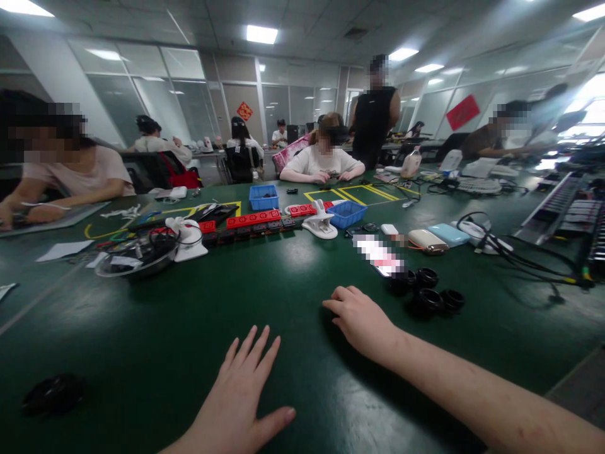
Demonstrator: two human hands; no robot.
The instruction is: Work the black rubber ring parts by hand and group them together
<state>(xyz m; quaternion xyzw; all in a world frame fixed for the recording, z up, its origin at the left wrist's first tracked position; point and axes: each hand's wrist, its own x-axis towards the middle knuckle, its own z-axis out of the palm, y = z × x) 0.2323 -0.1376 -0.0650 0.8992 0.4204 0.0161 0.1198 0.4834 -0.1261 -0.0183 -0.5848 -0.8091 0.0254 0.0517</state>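
The glossy black rings [428,292], hollow and thick-rimmed, sit bunched on the tabletop just beyond my right forearm; they overlap and the rearmost blurs into shadow, so I can't count them surely. My right hand [357,318] is palm down near them, half open, fingers loosely bent, nothing showing in it; its underside is hidden, so I can't tell whether it touches the table. My left hand [243,388] is spread wide and empty, its wrist cut off by the lower edge. A dark, rounded piece [53,395] lies at far left, its details lost. The tabletop [293,284] is smooth, shiny green. Farther out stand a white plastic clamp [320,222], ribbed blue baskets [263,205] and a round metal bowl [111,271], its contents tangled.
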